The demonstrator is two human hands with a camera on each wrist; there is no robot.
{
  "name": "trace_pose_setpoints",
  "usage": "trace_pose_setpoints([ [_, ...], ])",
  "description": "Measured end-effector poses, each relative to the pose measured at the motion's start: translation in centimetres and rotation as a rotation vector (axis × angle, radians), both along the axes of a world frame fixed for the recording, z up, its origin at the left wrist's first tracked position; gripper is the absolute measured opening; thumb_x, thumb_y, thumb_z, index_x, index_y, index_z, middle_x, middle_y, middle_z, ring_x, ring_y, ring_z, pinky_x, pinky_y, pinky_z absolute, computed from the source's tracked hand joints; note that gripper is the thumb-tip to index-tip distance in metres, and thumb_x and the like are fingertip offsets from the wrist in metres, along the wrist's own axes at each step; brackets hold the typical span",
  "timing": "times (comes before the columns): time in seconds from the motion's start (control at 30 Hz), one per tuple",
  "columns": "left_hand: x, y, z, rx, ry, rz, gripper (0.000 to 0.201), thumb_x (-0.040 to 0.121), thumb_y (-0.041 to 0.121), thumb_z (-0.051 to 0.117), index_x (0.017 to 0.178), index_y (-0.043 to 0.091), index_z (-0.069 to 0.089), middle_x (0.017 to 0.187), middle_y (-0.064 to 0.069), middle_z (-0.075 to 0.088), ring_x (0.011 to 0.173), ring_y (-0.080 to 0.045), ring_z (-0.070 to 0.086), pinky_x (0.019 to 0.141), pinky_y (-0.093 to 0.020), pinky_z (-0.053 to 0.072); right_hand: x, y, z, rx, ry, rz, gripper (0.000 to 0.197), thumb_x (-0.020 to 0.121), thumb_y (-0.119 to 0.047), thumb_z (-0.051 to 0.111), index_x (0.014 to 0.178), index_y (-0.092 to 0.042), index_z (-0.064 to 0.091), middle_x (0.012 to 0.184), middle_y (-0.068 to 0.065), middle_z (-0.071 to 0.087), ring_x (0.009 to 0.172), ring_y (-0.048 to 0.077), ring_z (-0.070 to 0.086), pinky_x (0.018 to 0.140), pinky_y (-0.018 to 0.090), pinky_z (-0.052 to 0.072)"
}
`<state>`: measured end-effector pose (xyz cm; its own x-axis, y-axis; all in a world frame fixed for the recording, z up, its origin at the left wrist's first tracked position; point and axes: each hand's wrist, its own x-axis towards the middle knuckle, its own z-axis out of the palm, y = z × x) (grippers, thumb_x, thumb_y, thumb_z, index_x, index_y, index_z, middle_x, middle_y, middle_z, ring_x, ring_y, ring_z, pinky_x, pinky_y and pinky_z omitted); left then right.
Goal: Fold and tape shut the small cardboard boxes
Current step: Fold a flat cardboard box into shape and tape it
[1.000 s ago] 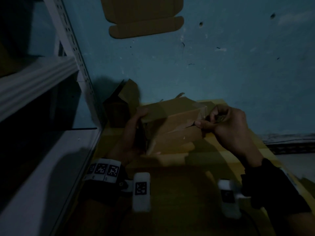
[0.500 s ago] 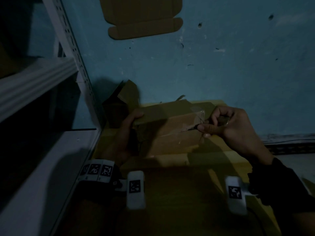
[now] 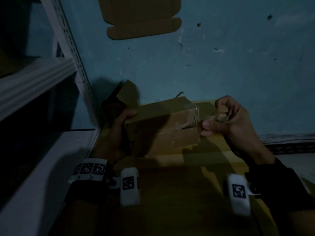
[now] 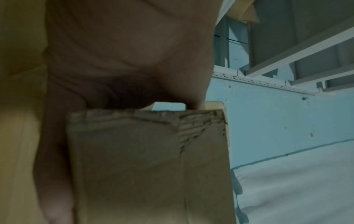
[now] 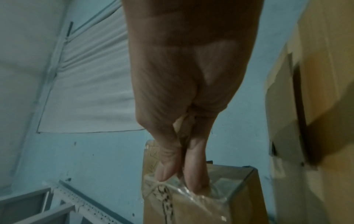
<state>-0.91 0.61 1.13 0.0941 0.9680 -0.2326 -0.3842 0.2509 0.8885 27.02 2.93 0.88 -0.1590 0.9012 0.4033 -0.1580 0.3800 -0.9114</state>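
Observation:
A small brown cardboard box [image 3: 162,126] lies on its side on the yellow surface, its flaps closed along a seam. My left hand [image 3: 126,120] grips the box's left end, thumb on top; in the left wrist view the palm [image 4: 124,53] wraps that end of the box [image 4: 149,166]. My right hand [image 3: 209,123] sits just off the right end, curled round a small roll of clear tape [image 3: 221,117]. A strip runs from it to the box's top right corner. In the right wrist view, thumb and finger pinch the crinkled tape [image 5: 193,191] against the box [image 5: 220,209].
A white metal shelf rack [image 3: 68,53] stands close on the left. Behind the box, an open cardboard box [image 3: 122,96] leans against the blue wall. A flat cardboard blank [image 3: 141,17] lies further back. The yellow surface [image 3: 204,160] reaches toward me.
My right hand has drawn away from the box's right end to the right and up, stretching tape. The box has tipped slightly in my left hand's grip.

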Motion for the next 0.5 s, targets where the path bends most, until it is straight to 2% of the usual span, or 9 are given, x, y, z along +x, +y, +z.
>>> trace_pose_setpoints([
  [0.07,-0.02,-0.09,-0.02,-0.002,0.008,-0.007,0.047,0.075,0.047,0.055,0.104,0.012,0.065,0.08,-0.01,0.063,0.073,-0.027,0.058,0.069,-0.036,0.042,0.06,0.08,-0.02,-0.025,0.0,0.043,0.055,0.052,-0.034,0.099,0.091,-0.017,0.065,0.067,0.015,0.068,0.06,0.03,0.069,0.055,0.036,0.062],
  [0.1,0.01,-0.15,-0.01,-0.007,0.007,-0.006,0.046,0.074,0.047,0.055,0.102,0.012,0.065,0.08,-0.01,0.063,0.073,-0.027,0.058,0.069,-0.036,0.041,0.09,0.06,-0.08,-0.047,0.003,0.07,0.055,0.047,-0.04,0.1,0.091,-0.02,0.072,0.067,0.014,0.068,0.059,0.028,0.069,0.055,0.034,0.062],
  [0.2,-0.15,-0.24,-0.08,-0.026,0.02,-0.003,0.048,0.073,0.046,0.057,0.106,0.011,0.063,0.082,-0.01,0.061,0.073,-0.026,0.057,0.068,-0.034,0.04,-0.01,-0.06,-0.37,-0.075,-0.003,0.125,0.054,0.043,-0.047,0.099,0.086,-0.02,0.081,0.063,0.009,0.068,0.055,0.021,0.071,0.056,0.029,0.061],
  [0.27,-0.32,-0.29,-0.09,-0.048,0.014,-0.017,0.049,0.073,0.046,0.057,0.107,0.011,0.062,0.08,-0.01,0.061,0.07,-0.025,0.058,0.066,-0.032,0.041,-0.06,-0.09,-0.54,-0.077,0.001,0.128,0.045,0.046,-0.04,0.099,0.08,-0.016,0.082,0.062,0.01,0.067,0.054,0.023,0.071,0.055,0.029,0.061],
  [0.37,-0.41,-0.25,-0.1,-0.061,0.01,-0.012,0.052,0.073,0.046,0.057,0.111,0.011,0.059,0.081,-0.01,0.06,0.071,-0.026,0.058,0.067,-0.034,0.042,-0.25,-0.23,-0.51,-0.075,0.009,0.085,0.01,0.063,-0.018,0.084,0.072,-0.016,0.081,0.064,0.011,0.071,0.054,0.022,0.071,0.053,0.028,0.061],
  [0.43,-0.33,-0.26,-0.1,-0.051,-0.003,0.025,0.051,0.074,0.044,0.057,0.113,0.012,0.059,0.085,-0.011,0.06,0.074,-0.027,0.058,0.069,-0.035,0.043,-0.17,-0.21,-0.61,-0.055,-0.035,0.047,0.012,0.073,-0.007,0.073,0.074,-0.015,0.081,0.07,0.014,0.074,0.058,0.023,0.072,0.057,0.03,0.061],
  [0.5,-0.4,-0.29,-0.09,-0.047,-0.015,0.064,0.057,0.075,0.043,0.059,0.121,0.011,0.061,0.095,-0.013,0.063,0.081,-0.029,0.06,0.072,-0.037,0.045,-0.04,-0.21,-0.57,-0.042,-0.093,0.029,0.011,0.08,-0.012,0.07,0.082,-0.012,0.081,0.079,0.02,0.075,0.068,0.031,0.072,0.068,0.036,0.058],
])
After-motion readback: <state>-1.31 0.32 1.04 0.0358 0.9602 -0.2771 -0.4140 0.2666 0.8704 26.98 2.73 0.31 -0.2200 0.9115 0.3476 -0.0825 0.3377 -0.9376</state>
